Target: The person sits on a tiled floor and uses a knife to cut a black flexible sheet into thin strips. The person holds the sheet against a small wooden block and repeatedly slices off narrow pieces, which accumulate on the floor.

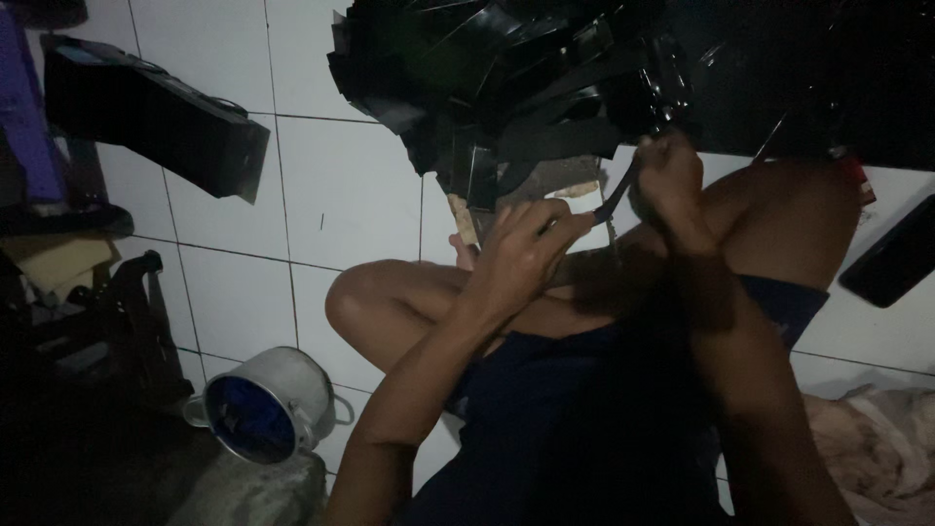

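Landmark: the pile of black strips [506,88], a heap of dark, flat, glossy bands lying on the white tiled floor [341,195]; too many and too dim to count.
Left hand [521,255]: one, just below the pile, fingers curled closed around one end of a thin black strip [612,203]; thumb side faces the pile.
Right hand [667,180]: one, at the lower right edge of the pile, clenched in a fist on the other end of the same strip.
Thin black strip: one, short and narrow, stretched between the two hands, right under the pile; its lower end is hidden in the left hand's fingers.
Wooden block [565,185]: one pale piece, partly under the pile's lower edge, just above the left hand.
Knees: two bare bent legs below the pile; dark blue shorts [584,399] lower still.
Metal pot [273,401]: one, grey, tipped on its side with a blue inside, well apart from the pile, low and to its left, at the edge of a grey slab.
Black box [156,112]: one long dark case, tilted, to the left of the pile.
Dark flat object [891,255]: one, right of the pile and lower; kind cannot be told.
Red-tipped item [857,180]: one small thing at the pile's right edge; any label is too blurred to tell.
Cloth [877,438]: one pale crumpled piece, far below and to the right of the pile.
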